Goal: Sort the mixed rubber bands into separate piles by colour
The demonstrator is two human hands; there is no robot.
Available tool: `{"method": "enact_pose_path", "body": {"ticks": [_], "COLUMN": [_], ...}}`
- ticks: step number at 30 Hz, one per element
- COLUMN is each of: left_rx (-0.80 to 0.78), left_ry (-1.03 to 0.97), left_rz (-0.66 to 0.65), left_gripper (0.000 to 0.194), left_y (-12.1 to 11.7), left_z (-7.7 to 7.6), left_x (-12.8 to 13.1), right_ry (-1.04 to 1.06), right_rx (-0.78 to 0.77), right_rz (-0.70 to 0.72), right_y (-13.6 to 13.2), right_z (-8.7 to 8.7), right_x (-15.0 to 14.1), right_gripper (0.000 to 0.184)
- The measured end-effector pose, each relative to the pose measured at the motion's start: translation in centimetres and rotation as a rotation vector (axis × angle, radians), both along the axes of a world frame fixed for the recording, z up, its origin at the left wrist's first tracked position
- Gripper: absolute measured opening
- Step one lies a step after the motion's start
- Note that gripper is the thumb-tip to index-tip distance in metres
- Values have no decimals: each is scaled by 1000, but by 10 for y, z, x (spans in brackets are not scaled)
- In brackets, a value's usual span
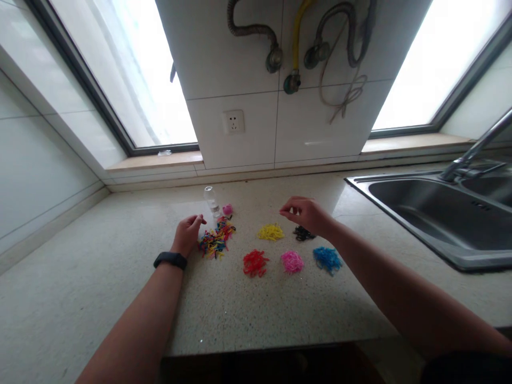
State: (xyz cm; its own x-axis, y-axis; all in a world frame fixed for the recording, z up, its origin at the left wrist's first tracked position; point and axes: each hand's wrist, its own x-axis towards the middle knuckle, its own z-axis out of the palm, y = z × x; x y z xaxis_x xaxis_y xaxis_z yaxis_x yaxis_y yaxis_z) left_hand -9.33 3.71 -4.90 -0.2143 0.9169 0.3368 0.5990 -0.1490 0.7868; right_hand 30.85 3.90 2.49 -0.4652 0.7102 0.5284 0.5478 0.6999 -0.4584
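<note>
My left hand [189, 232], with a dark wristband [170, 260] at its wrist, is closed with thumb and fingertips together at the upper left of a mixed pile of small coloured rubber bands [216, 240]. A tiny dark bit shows at its fingertips, too small to name. Raised above the counter, my right hand [302, 210] pinches between the yellow bands [271, 231] and the black bands [303, 233]; whatever it holds cannot be made out. Nearer me lie red bands [255, 263], pink bands [292, 262] and blue bands [327, 259], each colour in its own heap.
Behind the mixed pile are a clear bottle [212, 201] and a small pink object [228, 209]. A steel sink [404, 213] with a faucet [472, 152] is set into the stone counter [240, 314] on the right. Pipes and a socket [233, 121] are on the tiled wall.
</note>
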Motion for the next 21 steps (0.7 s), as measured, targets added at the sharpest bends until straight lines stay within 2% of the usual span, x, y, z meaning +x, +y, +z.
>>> {"method": "enact_pose_path", "body": {"ticks": [3, 7, 13, 21], "left_rx": [-7, -20, -32, -31], "left_ry": [-1, 7, 35, 40], "left_rz": [-4, 0, -4, 12], "left_gripper": [42, 42, 44, 44], "left_y": [-1, -1, -2, -5], "left_z": [0, -2, -1, 1], "left_x": [1, -1, -1, 1], "right_ry": [206, 258, 266, 289], "right_rx": [-35, -119, -187, -171], "right_rz": [-58, -80, -50, -58], "right_y": [-15, -22, -21, -26], "right_z": [-5, -14, -18, -17], "right_x": [23, 39, 40, 35], "right_gripper": [19, 22, 23, 22]}}
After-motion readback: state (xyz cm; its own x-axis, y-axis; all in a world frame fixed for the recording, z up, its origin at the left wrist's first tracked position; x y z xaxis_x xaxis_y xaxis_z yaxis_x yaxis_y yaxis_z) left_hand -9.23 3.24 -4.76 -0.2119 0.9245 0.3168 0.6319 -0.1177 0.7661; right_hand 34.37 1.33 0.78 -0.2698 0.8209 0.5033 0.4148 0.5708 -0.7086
